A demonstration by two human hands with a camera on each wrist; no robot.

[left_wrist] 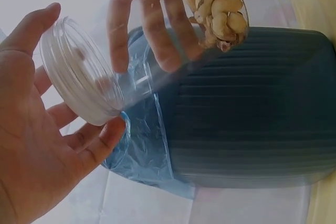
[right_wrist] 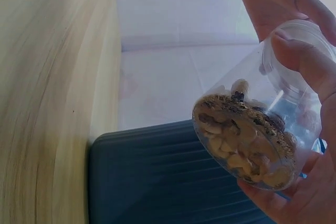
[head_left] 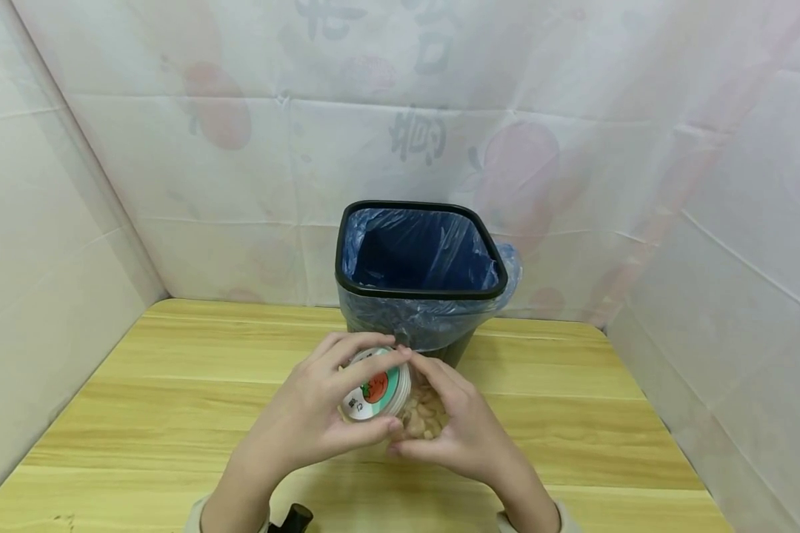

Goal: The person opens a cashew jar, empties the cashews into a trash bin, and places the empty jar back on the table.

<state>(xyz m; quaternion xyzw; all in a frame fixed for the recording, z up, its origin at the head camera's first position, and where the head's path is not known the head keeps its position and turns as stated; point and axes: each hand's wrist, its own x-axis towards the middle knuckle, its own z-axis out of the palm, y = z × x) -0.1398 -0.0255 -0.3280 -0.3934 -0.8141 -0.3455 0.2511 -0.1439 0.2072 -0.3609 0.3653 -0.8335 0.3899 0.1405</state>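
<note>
Between the two hands a clear plastic jar (right_wrist: 310,114) is held tilted in the air, its lid turned to the left. Pale curved nuts like cashews (left_wrist: 226,11) fill its lower part, with dark crumbs among them in the right wrist view. My left hand (head_left: 303,411) grips the round lid (left_wrist: 79,72), thumb and fingers spread about its rim. A red fruit on white and green is printed on the lid's top. The jar's body is gripped by my right hand (head_left: 470,433), fingers on the far side and thumb nearer me. The lid appears to be on the jar.
Just beyond the hands stands a dark bin (head_left: 420,296), lined with a blue plastic bag (head_left: 433,326) folded over its rim. It rests on a wood-grain table (head_left: 193,385). Pale printed cloth (head_left: 293,170) hangs behind. A black object (head_left: 296,518) shows by the left wrist.
</note>
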